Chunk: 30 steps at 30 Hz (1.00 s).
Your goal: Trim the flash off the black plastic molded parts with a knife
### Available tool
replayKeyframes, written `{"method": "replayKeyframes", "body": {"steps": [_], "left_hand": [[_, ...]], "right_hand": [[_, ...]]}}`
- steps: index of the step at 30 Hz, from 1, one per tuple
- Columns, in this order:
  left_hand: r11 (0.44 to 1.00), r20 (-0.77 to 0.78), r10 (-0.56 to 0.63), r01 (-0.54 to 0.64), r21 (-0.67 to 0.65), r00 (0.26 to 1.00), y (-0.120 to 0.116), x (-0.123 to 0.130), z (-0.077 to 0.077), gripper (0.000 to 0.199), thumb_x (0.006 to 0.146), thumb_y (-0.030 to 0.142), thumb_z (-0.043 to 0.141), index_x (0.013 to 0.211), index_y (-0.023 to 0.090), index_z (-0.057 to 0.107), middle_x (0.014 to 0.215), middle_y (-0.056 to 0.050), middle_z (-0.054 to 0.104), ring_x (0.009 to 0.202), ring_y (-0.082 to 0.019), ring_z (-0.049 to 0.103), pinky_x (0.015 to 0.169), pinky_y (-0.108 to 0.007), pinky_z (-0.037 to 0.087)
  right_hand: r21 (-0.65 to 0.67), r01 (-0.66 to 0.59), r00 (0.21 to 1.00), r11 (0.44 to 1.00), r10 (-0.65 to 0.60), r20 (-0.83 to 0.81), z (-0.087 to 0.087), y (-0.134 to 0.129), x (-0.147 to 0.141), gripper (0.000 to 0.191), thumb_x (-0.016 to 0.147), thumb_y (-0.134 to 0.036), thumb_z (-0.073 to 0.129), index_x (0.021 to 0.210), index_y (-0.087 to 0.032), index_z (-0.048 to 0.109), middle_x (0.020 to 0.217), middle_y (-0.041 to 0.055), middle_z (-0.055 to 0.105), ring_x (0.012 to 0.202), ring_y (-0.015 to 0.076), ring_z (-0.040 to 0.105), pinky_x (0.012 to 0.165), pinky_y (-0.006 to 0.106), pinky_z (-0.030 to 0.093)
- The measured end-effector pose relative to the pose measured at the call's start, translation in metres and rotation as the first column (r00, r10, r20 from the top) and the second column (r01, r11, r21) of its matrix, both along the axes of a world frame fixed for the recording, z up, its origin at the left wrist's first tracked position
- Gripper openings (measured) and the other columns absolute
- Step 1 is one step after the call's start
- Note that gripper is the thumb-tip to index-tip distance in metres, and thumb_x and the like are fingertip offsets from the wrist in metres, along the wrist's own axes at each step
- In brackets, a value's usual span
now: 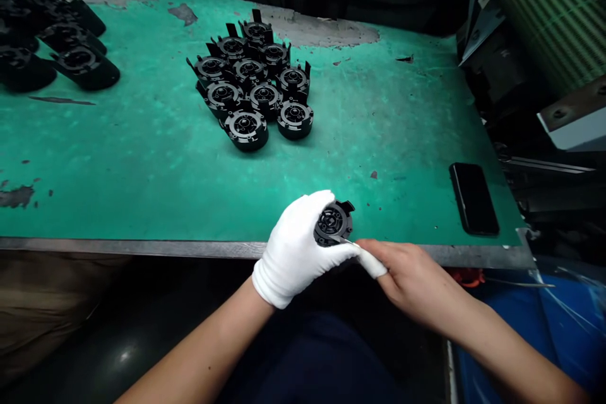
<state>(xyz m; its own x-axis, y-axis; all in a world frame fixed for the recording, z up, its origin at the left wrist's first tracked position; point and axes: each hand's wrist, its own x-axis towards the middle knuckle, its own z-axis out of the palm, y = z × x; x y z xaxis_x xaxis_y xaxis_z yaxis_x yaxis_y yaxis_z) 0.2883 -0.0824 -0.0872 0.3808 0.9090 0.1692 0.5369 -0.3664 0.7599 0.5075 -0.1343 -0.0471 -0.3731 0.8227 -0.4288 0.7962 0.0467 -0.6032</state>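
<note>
In a white glove, my left hand (298,246) is closed around a round black plastic part (335,219) at the table's front edge. Ribs and holes show on the part's upward face, and a tab sticks out at its far side. My right hand (402,268) is bare except for a white wrap on one finger. Its fingers are closed right beside the part's near rim. A thin, grey, blade-like tool (339,239) points from them onto that rim; its handle is hidden in the fingers.
Similar black parts (246,126) stand in a cluster on the green table (142,170). More black cylindrical parts (85,66) are at the far left. A phone (475,199) lies at the right, near a machine with a green ribbed belt (553,19). Blue plastic (534,334) is below right.
</note>
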Motion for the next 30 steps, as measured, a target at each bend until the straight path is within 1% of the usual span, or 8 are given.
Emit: {"method": "replayKeyframes", "body": {"steps": [2, 4, 9, 14, 19, 24, 27, 30], "left_hand": [[1.0, 0.002, 0.007, -0.007, 0.0, 1.0, 0.0, 0.0, 0.0, 0.089, 0.074, 0.067, 0.079, 0.141, 0.017, 0.049, 0.137, -0.014, 0.062, 0.129, -0.029, 0.06, 0.115, -0.044, 0.047], [1.0, 0.0, 0.009, -0.009, 0.002, 1.0, 0.0, 0.0, -0.001, 0.089, 0.075, 0.067, 0.079, 0.141, 0.016, 0.049, 0.137, -0.015, 0.062, 0.128, -0.029, 0.06, 0.115, -0.044, 0.047], [1.0, -0.003, -0.009, 0.009, 0.006, 1.0, -0.001, -0.001, -0.004, 0.089, 0.075, 0.066, 0.08, 0.142, 0.015, 0.049, 0.139, -0.015, 0.061, 0.132, -0.03, 0.057, 0.118, -0.045, 0.045], [1.0, 0.004, -0.014, 0.014, 0.023, 1.0, 0.001, -0.001, -0.001, 0.085, 0.076, 0.067, 0.078, 0.139, 0.017, 0.05, 0.136, -0.015, 0.063, 0.128, -0.031, 0.06, 0.112, -0.046, 0.05], [1.0, 0.006, -0.014, 0.014, 0.017, 1.0, 0.0, 0.0, -0.001, 0.084, 0.076, 0.065, 0.079, 0.139, 0.018, 0.05, 0.136, -0.015, 0.063, 0.128, -0.032, 0.06, 0.113, -0.048, 0.049], [1.0, 0.009, -0.02, 0.02, 0.016, 1.0, 0.0, -0.001, 0.0, 0.082, 0.076, 0.067, 0.078, 0.138, 0.019, 0.051, 0.137, -0.015, 0.062, 0.128, -0.033, 0.06, 0.111, -0.05, 0.05], [0.999, 0.018, -0.039, 0.039, 0.01, 0.999, 0.002, 0.0, 0.001, 0.079, 0.077, 0.067, 0.078, 0.135, 0.02, 0.052, 0.134, -0.015, 0.064, 0.126, -0.032, 0.061, 0.11, -0.049, 0.051], [0.999, 0.025, -0.045, 0.045, 0.013, 0.999, 0.002, 0.0, 0.002, 0.081, 0.077, 0.066, 0.078, 0.137, 0.019, 0.05, 0.134, -0.015, 0.064, 0.126, -0.031, 0.061, 0.111, -0.048, 0.05]], "right_hand": [[-0.031, -0.027, 1.0, 0.999, 0.027, -0.009, 0.003, 0.003, 0.002, 0.035, 0.094, -0.014, 0.041, 0.117, -0.025, 0.065, 0.103, 0.0059, 0.076, 0.106, 0.031, 0.072, 0.089, 0.049, 0.059], [-0.02, -0.027, 0.999, 0.999, 0.026, -0.026, 0.003, 0.004, 0.005, 0.037, 0.093, -0.014, 0.041, 0.119, -0.027, 0.065, 0.108, 0.0049, 0.077, 0.107, 0.0296, 0.072, 0.09, 0.048, 0.06], [0.117, 0.02, 1.0, 0.993, -0.023, 0.021, -0.004, -0.002, 0.009, 0.041, 0.096, -0.017, 0.04, 0.13, -0.025, 0.061, 0.13, 0.0087, 0.072, 0.113, 0.0305, 0.071, 0.092, 0.049, 0.06], [0.035, -0.023, 1.0, 0.999, 0.024, -0.02, -0.003, -0.003, 0.005, 0.04, 0.094, -0.015, 0.042, 0.126, -0.025, 0.064, 0.126, 0.0071, 0.074, 0.112, 0.0302, 0.072, 0.092, 0.05, 0.061], [0.095, 0.004, 1.0, 0.995, -0.003, -0.001, -0.005, -0.002, 0.003, 0.042, 0.094, -0.015, 0.042, 0.129, -0.022, 0.063, 0.128, 0.0087, 0.073, 0.114, 0.0307, 0.071, 0.095, 0.051, 0.06], [0.041, -0.081, 0.997, 0.996, 0.081, -0.014, -0.001, 0.008, 0.005, 0.042, 0.093, -0.014, 0.044, 0.127, -0.025, 0.065, 0.123, 0.0058, 0.075, 0.112, 0.0297, 0.072, 0.093, 0.05, 0.061], [0.088, -0.052, 0.999, 0.995, 0.052, -0.006, -0.001, 0.011, 0.004, 0.042, 0.093, -0.014, 0.044, 0.128, -0.025, 0.065, 0.125, 0.0063, 0.075, 0.109, 0.0295, 0.073, 0.089, 0.048, 0.062], [0.152, -0.013, 0.999, 0.988, 0.008, 0.036, -0.006, 0.008, 0.001, 0.042, 0.093, -0.014, 0.044, 0.129, -0.021, 0.065, 0.127, 0.0101, 0.074, 0.111, 0.0316, 0.072, 0.092, 0.05, 0.061]]}}
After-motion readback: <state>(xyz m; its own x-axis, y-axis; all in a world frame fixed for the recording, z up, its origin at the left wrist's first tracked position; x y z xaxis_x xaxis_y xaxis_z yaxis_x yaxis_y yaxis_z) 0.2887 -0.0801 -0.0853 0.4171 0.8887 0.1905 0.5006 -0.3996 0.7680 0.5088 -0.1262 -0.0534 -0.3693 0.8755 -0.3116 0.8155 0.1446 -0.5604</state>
